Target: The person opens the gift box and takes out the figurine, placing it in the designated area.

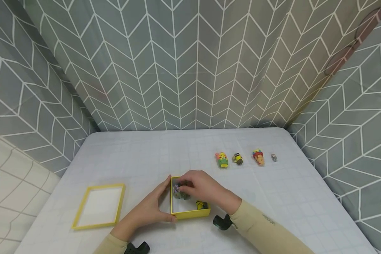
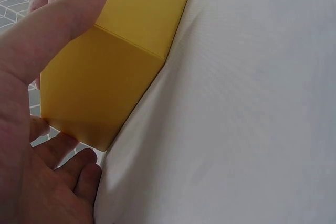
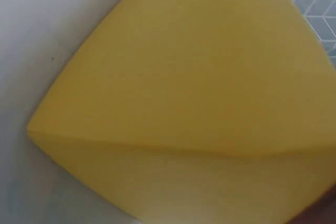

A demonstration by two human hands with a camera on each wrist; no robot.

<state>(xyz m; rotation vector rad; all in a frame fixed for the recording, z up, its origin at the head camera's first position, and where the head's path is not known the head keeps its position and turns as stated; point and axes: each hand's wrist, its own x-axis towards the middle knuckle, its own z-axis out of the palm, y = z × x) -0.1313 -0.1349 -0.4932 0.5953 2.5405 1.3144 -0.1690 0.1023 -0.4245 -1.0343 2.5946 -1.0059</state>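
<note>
A shallow yellow box (image 1: 190, 213) with a pale inside stands on the table. My left hand (image 1: 148, 211) grips its left side, thumb at the near corner and fingers at the far one; in the left wrist view the thumb lies against the box wall (image 2: 100, 82). My right hand (image 1: 204, 187) reaches in from above, and its curled fingers pinch a small grey-green and purple figurine (image 1: 177, 192), partly hidden by them. A yellow-and-black figurine (image 1: 201, 205) lies in the near right corner. The right wrist view shows mostly yellow box wall (image 3: 184, 72), without fingertips.
A yellow-rimmed lid (image 1: 121, 201) lies on the left, its white inside up. Along the back right are a pink, yellow and green figurine (image 1: 222, 160), a yellow-and-brown one (image 1: 237, 159), a red-and-tan one (image 1: 258, 157) and a tiny grey one (image 1: 274, 157). Patterned curtains surround the white table (image 1: 165, 151).
</note>
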